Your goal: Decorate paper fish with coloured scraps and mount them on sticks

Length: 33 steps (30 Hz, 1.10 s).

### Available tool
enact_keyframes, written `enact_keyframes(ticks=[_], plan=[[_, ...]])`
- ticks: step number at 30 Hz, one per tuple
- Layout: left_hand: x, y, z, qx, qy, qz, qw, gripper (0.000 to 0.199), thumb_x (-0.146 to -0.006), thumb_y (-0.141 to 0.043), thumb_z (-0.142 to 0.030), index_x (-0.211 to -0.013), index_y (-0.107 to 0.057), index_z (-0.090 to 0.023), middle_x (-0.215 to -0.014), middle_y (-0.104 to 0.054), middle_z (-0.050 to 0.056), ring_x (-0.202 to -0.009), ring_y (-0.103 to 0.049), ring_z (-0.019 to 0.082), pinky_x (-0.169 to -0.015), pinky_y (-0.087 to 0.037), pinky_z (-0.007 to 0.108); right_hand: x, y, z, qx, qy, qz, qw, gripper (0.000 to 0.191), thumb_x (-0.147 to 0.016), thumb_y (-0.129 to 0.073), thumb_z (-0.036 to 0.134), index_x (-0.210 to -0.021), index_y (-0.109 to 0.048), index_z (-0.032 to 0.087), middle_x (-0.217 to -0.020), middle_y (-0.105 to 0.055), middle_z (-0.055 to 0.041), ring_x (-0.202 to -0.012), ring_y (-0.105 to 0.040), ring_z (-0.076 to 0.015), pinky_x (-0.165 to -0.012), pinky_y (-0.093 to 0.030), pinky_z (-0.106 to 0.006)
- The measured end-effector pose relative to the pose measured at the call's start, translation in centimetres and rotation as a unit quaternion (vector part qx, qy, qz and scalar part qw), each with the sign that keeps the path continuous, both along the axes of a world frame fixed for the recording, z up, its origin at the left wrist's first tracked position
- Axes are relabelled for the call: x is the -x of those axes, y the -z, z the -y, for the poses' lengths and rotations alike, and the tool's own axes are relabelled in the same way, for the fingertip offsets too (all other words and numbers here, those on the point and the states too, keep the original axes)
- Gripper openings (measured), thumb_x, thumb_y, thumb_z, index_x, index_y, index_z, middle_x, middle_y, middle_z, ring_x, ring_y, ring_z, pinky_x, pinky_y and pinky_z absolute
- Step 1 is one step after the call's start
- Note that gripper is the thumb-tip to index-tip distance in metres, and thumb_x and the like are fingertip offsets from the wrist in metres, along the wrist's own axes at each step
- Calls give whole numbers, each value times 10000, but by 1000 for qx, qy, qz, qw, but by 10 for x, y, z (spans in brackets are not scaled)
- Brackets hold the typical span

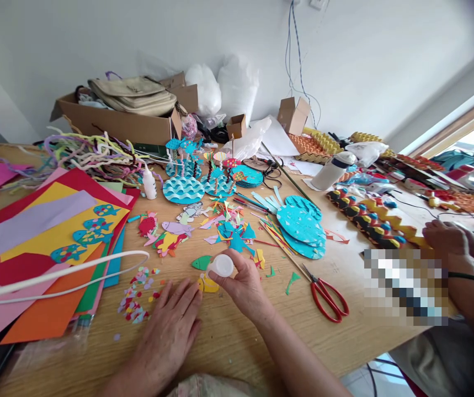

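My right hand [243, 284] grips a small white glue bottle [222, 266], its round base turned up toward me and its tip hidden. Under it lies a yellow paper fish [208, 284] with dark stripes, partly covered by the bottle and fingers. My left hand [170, 325] rests flat on the table, fingers stretched out, its fingertips at the yellow fish's left end. Just beyond is a green paper fish [201, 263]. Small coloured paper bits [137, 298] are scattered left of my left hand.
Coloured paper sheets [58, 220], some bearing blue dotted fish, and a white cable [75, 270] occupy the left. Red-handled scissors [328, 298] and blue paper ovals [303, 226] lie right. Another white bottle [149, 184] stands behind. A co-worker's hands [447, 237] are at far right.
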State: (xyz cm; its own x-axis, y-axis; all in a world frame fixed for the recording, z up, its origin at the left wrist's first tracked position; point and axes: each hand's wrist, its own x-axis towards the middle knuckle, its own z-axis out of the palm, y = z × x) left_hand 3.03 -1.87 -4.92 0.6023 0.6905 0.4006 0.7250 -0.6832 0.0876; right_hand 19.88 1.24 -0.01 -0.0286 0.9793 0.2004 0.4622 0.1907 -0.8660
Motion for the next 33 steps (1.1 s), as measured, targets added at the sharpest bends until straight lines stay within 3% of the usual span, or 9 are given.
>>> enact_keyframes(ticks=[15, 21, 33], plan=[[1, 1, 0, 11, 2, 1, 1000, 300, -773, -458, -200, -1056, -551, -166, -1104, -612, 40, -1079, -482, 225, -962, -234, 414, 6, 2, -4, -11, -21, 14, 1000, 148, -705, -619, 308, -729, -536, 188, -680, -552, 13, -694, -504, -141, -622, -386, -227], [3, 2, 0, 16, 14, -37, 999, 379, -749, -478, -171, -1127, -508, -160, -1168, -572, 51, -1107, -452, 238, -972, -222, 431, -5, -4, -5, -21, -9, 12, 1000, 120, -717, -601, 290, -704, -537, 188, -677, -554, 11, -673, -504, -137, -617, -382, -225], [-1, -1, 1, 5, -4, 7, 1000, 294, -817, -391, -208, -1047, -570, -168, -1098, -621, 38, -1055, -497, 222, -956, -237, 408, -5, 0, -4, -19, -3, 21, 1000, 107, -711, -606, 263, -723, -530, 188, -680, -544, 16, -674, -495, -135, -616, -370, -228]])
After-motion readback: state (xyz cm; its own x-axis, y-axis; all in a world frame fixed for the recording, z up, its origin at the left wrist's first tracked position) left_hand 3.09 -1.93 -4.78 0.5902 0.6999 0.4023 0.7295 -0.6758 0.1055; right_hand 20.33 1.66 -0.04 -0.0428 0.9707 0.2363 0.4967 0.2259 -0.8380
